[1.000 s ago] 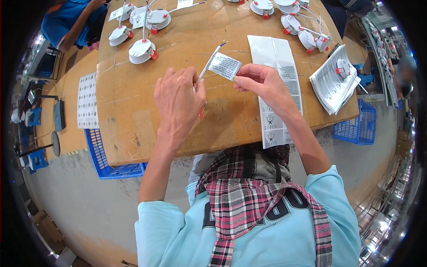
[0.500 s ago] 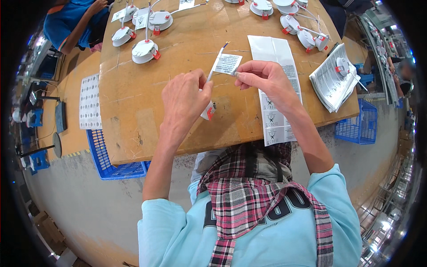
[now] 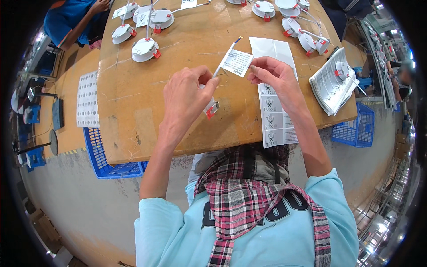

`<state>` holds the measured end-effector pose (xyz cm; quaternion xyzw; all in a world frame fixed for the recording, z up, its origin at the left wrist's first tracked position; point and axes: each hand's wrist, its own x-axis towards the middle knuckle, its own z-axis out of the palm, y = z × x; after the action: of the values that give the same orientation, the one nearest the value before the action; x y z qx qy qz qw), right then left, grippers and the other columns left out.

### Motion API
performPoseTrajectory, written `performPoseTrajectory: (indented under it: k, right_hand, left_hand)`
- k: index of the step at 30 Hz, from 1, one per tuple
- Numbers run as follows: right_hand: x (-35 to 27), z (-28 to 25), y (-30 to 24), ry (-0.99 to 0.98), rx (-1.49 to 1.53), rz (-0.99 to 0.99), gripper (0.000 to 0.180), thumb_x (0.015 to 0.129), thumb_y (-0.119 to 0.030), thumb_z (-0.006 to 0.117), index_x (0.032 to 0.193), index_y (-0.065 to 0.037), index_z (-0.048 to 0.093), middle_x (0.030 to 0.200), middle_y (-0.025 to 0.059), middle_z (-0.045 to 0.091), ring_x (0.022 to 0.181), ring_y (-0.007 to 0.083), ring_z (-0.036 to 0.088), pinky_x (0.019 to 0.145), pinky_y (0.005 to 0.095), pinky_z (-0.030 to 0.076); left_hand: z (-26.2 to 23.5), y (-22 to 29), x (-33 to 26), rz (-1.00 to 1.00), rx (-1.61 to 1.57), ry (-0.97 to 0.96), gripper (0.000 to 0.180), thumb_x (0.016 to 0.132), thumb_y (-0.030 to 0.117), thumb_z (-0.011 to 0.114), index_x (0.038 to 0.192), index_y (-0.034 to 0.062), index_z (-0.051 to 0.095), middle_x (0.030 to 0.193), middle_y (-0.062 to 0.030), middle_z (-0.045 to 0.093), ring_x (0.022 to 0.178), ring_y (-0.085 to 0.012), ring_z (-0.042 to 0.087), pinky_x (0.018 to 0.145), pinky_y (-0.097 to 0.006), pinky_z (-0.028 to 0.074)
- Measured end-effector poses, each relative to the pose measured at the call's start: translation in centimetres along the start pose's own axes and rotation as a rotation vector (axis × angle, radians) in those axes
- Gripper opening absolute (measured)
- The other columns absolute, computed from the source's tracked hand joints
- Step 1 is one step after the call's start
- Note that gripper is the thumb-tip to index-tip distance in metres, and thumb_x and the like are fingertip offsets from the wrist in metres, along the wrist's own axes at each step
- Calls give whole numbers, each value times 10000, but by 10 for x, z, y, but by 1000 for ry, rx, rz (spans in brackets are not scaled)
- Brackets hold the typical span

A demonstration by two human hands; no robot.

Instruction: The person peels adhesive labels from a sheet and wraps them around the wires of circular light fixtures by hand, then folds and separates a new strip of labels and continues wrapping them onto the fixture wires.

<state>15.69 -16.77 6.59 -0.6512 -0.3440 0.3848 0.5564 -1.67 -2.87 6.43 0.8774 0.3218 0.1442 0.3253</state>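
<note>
My left hand (image 3: pixel 187 92) is closed round a white cable (image 3: pixel 218 71), whose stripped end with thin coloured wires sticks up to the right. Below that hand, part of a white downlight with a red spring clip (image 3: pixel 211 109) shows; the rest is hidden behind my fingers. A white printed label (image 3: pixel 238 62) stands out from the cable like a flag. At its right edge, my right hand (image 3: pixel 279 80) pinches it between thumb and forefinger. Beneath my right hand and forearm lies a long white sheet of labels (image 3: pixel 270 109) on the table.
Several white downlights (image 3: pixel 144 50) with red clips and cables stand at the far left, others (image 3: pixel 307 41) at the far right. A stack of leaflets (image 3: pixel 331 84) carries another downlight (image 3: pixel 342 70). Blue crates (image 3: pixel 102 155) sit below the table edge. A person (image 3: pixel 73 22) sits far left.
Both hands, with the cable and label, have shifted slightly right. The label has turned and its printed face shows more fully. The cable tip leans further right.
</note>
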Motion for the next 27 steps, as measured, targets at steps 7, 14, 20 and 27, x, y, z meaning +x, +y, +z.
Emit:
performPoseTrajectory:
  k: [7,14,20,27]
  right_hand:
    - [1,11,-1,-43,48,-4,280,912,-188,611,1103,18,617,887,62,667,823,102,609,792,249,483]
    - [1,14,-7,-104,74,-3,225,887,-175,639,992,23,662,846,68,672,799,114,620,761,254,505]
    - [18,23,-2,-20,51,-22,180,879,-147,639,904,29,667,795,88,678,722,116,635,687,235,525]
    - [44,25,-2,86,18,-77,215,886,-133,618,982,60,628,811,119,686,749,141,659,701,254,537]
  left_hand:
    - [-2,-2,6,-98,-696,-439,253,862,236,630,836,-11,676,703,-59,656,620,-102,614,573,-241,469]
    - [2,-12,9,-65,-1029,-710,287,875,257,642,914,-24,684,729,-68,671,697,-116,646,664,-244,501]
    - [2,-29,15,115,-490,-235,318,873,257,641,1039,-13,662,959,-143,670,905,-217,645,807,-302,490]
    - [25,-18,-5,280,107,38,550,790,180,703,1278,54,484,1322,-150,451,1250,-333,406,1047,-456,284]
